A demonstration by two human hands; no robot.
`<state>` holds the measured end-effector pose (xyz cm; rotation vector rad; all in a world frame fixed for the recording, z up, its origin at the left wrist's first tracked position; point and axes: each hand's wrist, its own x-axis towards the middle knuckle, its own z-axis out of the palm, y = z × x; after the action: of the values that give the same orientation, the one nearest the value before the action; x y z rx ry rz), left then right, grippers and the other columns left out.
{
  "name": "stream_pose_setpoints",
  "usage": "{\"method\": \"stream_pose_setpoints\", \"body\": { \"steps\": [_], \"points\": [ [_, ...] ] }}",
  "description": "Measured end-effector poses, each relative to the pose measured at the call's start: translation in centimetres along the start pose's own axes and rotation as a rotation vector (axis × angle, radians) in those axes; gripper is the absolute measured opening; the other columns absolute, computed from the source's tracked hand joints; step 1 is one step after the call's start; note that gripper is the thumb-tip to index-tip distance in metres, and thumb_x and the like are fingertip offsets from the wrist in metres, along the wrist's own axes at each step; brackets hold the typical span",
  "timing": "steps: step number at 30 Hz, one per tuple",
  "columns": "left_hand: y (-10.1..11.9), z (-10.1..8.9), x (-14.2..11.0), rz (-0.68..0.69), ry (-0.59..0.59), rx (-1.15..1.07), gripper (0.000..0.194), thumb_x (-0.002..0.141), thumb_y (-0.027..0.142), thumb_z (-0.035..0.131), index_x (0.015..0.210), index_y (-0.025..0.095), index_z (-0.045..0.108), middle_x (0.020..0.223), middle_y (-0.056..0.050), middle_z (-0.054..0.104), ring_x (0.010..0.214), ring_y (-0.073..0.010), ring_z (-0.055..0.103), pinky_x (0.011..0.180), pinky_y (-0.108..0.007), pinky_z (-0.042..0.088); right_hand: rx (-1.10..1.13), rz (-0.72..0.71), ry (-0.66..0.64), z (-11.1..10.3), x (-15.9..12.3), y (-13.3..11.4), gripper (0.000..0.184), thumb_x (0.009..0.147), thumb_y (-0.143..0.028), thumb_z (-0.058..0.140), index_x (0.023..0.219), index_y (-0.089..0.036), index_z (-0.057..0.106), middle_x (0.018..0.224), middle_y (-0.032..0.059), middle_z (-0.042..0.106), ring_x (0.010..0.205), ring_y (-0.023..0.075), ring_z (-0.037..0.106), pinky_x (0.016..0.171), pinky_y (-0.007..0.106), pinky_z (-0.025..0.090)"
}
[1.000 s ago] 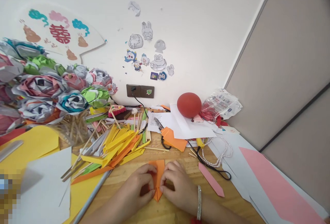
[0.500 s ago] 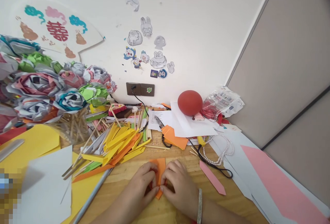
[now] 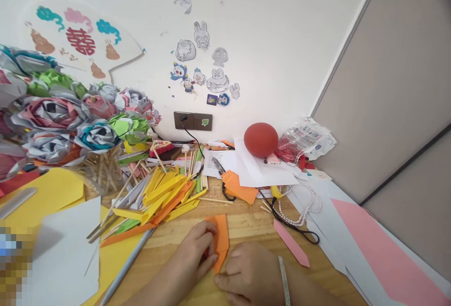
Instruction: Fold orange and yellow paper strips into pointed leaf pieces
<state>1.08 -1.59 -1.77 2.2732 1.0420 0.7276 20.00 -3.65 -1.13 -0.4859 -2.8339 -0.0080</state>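
Observation:
An orange piece of folded paper (image 3: 221, 235) lies on the wooden table in front of me, its lower end coming to a point. My left hand (image 3: 197, 249) grips its left edge, fingers curled over the paper and thumb low on it. At the pointed lower end is my right hand (image 3: 248, 273), fingers curled in and the index fingertip at the tip of the paper. Whether that fingertip presses on the paper or only rests beside it I cannot tell. A silvery bracelet circles the right wrist.
Folded yellow and orange paper strips (image 3: 165, 195) are heaped to the left, below paper flowers (image 3: 52, 113). Behind my hands lie scissors (image 3: 219, 167), orange paper pieces (image 3: 241, 187) and a red balloon (image 3: 261, 140). A pink strip (image 3: 291, 244) and a bead string (image 3: 303, 216) are right.
My right hand has come off the paper's right edge and moved down to its pointed end, its fingers curling in. My left hand keeps its hold on the paper.

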Motion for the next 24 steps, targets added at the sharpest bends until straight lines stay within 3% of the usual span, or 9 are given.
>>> {"method": "stream_pose_setpoints", "body": {
  "steps": [5,10,12,16,19,24],
  "points": [
    [0.1,-0.1,-0.1,0.029,0.007,0.024,0.016,0.076,0.012,0.049,0.064,0.022,0.043,0.097,-0.005,0.056,0.094,-0.0195,0.055,0.080,-0.028,0.047,-0.023,0.124,-0.008,-0.7,-0.8,0.9,0.022,0.082,-0.021,0.046,0.098,-0.020,0.060,0.071,-0.0004,0.064,0.058,0.0142,0.049,0.055,0.027,0.033],
    [-0.1,0.0,-0.2,0.042,0.012,0.067,0.016,0.076,0.012,0.049,0.065,0.022,0.044,0.099,-0.005,0.056,0.094,-0.0191,0.055,0.080,-0.028,0.047,-0.153,0.312,-0.028,-2.2,-1.4,1.8,0.017,0.082,-0.018,0.045,0.084,-0.019,0.062,0.064,0.0013,0.062,0.057,0.0152,0.048,0.052,0.029,0.027],
    [-0.1,0.1,-0.2,0.043,0.019,0.075,0.016,0.076,0.011,0.049,0.065,0.022,0.044,0.099,-0.005,0.056,0.094,-0.0191,0.055,0.080,-0.028,0.047,-0.144,0.288,0.007,-2.1,-1.3,1.5,0.017,0.082,-0.019,0.045,0.082,-0.019,0.062,0.063,0.0018,0.061,0.056,0.0156,0.047,0.051,0.030,0.026],
    [-0.1,0.2,-0.2,0.038,0.024,0.095,0.016,0.074,0.009,0.051,0.065,0.021,0.046,0.101,-0.005,0.057,0.096,-0.0190,0.056,0.081,-0.028,0.048,-0.027,0.128,0.067,-0.6,-0.6,0.4,0.023,0.082,-0.027,0.045,0.099,-0.019,0.059,0.069,0.0010,0.063,0.056,0.0155,0.049,0.051,0.029,0.030],
    [-0.5,-0.4,-0.4,0.004,0.048,0.191,0.012,0.074,0.016,0.060,0.068,0.021,0.050,0.107,-0.006,0.058,0.100,-0.0226,0.056,0.082,-0.033,0.050,0.020,0.100,0.020,0.3,-0.3,0.1,0.020,0.082,-0.021,0.043,0.094,-0.018,0.059,0.067,0.0006,0.062,0.056,0.0143,0.050,0.054,0.027,0.034],
    [-2.4,-1.7,-0.3,0.009,0.161,0.424,0.022,0.076,0.031,0.067,0.093,0.019,0.060,0.116,-0.011,0.059,0.108,-0.0301,0.055,0.088,-0.045,0.049,0.037,0.091,-0.020,0.0,-0.3,0.4,0.017,0.082,-0.018,0.042,0.085,-0.020,0.059,0.064,-0.0012,0.060,0.056,0.0127,0.051,0.054,0.025,0.034]
  ]
}}
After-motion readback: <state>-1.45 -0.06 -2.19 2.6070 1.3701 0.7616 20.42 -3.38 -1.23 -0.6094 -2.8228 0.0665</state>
